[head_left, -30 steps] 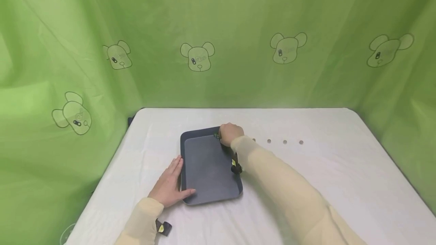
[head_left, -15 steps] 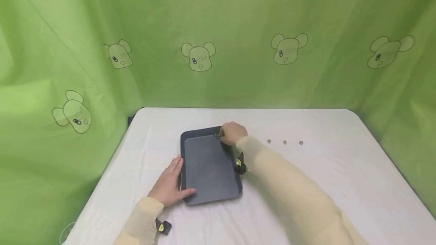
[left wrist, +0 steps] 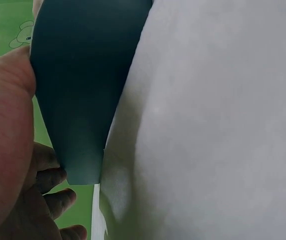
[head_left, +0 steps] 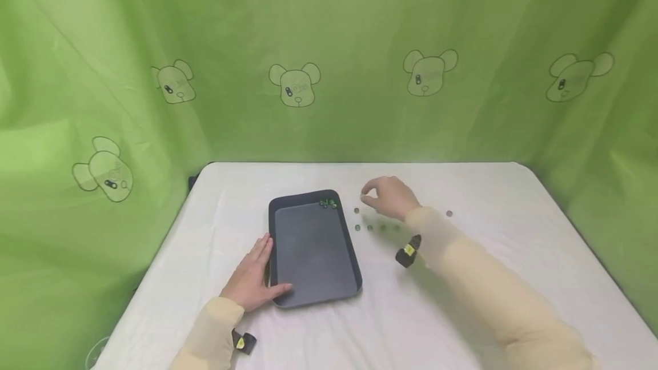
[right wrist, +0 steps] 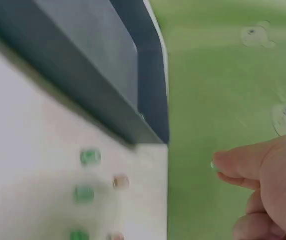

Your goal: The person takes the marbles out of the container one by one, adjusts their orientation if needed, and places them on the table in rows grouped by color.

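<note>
A dark grey rectangular baking tray point(head_left: 316, 256) lies on the white table. My left hand point(head_left: 252, 278) rests against its left side, fingers straight along the outer wall and thumb over the near rim. In the left wrist view, the tray wall point(left wrist: 83, 90) stands beside that hand. My right hand point(head_left: 393, 196) is raised over the table right of the tray, thumb and forefinger pinching a small pale-green marble point(right wrist: 214, 165), mostly hidden by the fingertips. Several green marbles point(head_left: 328, 203) lie in the tray's far right corner.
Right of the tray, several green marbles point(head_left: 370, 227) form a row on the white cloth point(head_left: 437, 324). Behind them lie brownish marbles, one near the tray point(head_left: 357, 210) and another farther right point(head_left: 449, 213). A green curtain point(head_left: 360, 124) surrounds the table.
My right hand has moved right from the tray's far right corner to above the table, uncovering green marbles in the tray and on the cloth. My left hand stays against the tray.
</note>
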A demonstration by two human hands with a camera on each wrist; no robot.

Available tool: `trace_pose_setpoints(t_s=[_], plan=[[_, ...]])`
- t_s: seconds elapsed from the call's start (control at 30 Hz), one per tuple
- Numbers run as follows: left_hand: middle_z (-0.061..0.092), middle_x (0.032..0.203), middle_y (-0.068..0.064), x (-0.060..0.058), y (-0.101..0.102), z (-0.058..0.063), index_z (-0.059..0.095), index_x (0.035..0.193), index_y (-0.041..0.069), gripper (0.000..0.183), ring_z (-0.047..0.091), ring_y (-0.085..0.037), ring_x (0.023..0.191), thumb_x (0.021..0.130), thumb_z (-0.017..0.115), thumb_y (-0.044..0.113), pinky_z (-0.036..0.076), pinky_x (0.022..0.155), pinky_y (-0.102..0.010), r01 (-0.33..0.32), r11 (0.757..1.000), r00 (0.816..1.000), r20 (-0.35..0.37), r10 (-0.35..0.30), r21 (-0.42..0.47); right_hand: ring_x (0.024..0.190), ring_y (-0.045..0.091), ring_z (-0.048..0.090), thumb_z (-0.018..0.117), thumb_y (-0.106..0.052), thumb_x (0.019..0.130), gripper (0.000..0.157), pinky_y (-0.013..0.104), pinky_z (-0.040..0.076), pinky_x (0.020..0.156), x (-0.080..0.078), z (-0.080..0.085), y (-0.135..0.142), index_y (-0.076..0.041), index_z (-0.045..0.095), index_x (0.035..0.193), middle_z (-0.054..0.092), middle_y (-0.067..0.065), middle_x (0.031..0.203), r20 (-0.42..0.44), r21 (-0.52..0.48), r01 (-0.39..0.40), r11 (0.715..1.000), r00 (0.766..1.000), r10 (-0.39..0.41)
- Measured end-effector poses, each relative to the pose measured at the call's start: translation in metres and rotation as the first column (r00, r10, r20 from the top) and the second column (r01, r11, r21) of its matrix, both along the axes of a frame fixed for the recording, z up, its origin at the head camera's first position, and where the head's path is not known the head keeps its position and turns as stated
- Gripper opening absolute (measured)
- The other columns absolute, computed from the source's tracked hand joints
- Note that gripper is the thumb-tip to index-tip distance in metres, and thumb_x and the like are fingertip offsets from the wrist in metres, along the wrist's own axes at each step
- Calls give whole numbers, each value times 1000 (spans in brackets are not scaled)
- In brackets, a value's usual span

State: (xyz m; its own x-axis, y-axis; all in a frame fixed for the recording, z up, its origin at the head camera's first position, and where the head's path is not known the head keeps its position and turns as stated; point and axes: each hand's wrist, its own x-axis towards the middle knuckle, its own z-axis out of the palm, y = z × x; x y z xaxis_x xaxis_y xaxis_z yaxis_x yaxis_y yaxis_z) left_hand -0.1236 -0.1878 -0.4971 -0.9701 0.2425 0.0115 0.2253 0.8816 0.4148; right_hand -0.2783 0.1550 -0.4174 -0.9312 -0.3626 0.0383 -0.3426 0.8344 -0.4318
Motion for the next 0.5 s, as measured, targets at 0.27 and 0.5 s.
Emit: trace_pose_setpoints(t_s=[0.27, 0.5], plan=[[13, 160, -12, 1, 0, 3, 18, 152, 1, 115, 15, -30, 146, 73, 72, 64, 19, 116, -45, 4, 1000, 1000, -3, -4, 3, 62, 15, 57, 61, -33, 93, 28, 40, 48, 74, 14, -3, 65, -13, 71, 111, 66, -2, 70, -13, -33, 94, 995, 995, -95], [13, 160, -12, 2, 2, 4, 17, 152, 1, 115, 15, -31, 145, 73, 72, 64, 19, 116, -45, 7, 1000, 1000, 1, -7, -4, 61, 19, 45, 62, -33, 92, 27, 33, 39, 61, 32, -11, 101, -14, 71, 110, 49, 2, 63, -8, -48, 151, 987, 988, -152]])
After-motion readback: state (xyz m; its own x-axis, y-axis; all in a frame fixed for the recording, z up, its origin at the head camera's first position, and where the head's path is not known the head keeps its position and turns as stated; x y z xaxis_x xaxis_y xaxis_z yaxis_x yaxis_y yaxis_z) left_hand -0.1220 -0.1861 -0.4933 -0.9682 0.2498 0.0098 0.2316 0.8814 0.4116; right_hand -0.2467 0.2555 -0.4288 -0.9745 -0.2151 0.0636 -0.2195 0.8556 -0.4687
